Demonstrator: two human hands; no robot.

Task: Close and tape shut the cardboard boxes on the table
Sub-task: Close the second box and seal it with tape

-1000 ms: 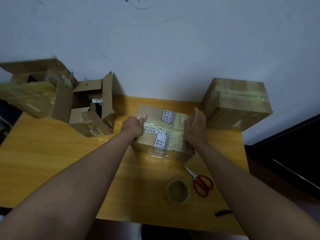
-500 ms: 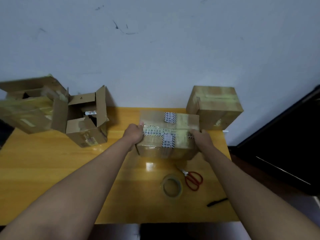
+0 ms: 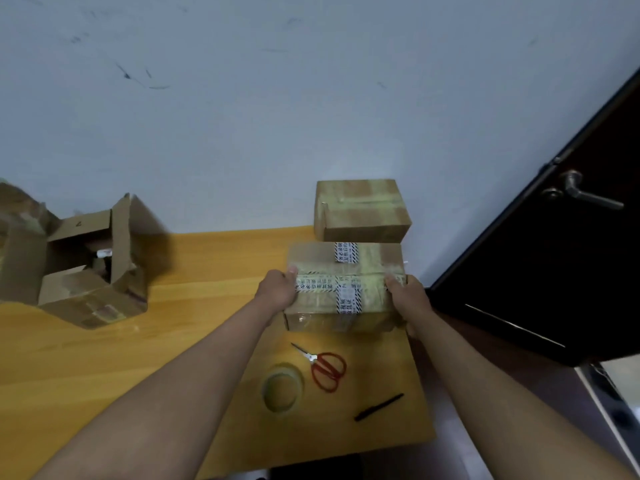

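Observation:
A closed, taped cardboard box (image 3: 346, 268) with black-and-white printed strips sits at the table's right end. My left hand (image 3: 277, 289) grips its left side, thumb on the lid. My right hand (image 3: 408, 299) grips its right side, thumb on top. Directly behind it, against the wall, stands another taped box (image 3: 362, 211). An open box (image 3: 88, 268) with raised flaps stands at the left. A tape roll (image 3: 282, 388) lies flat in front of the held box.
Red-handled scissors (image 3: 323, 368) lie beside the tape roll, and a black pen (image 3: 379, 407) lies near the table's (image 3: 104, 358) right front corner. Another open box (image 3: 14, 237) shows at the far left edge. A dark door (image 3: 554, 254) stands right of the table.
Both hands have carried the taped box to the right, up to the taped box by the wall. My right hand went from the lid to the box's right side.

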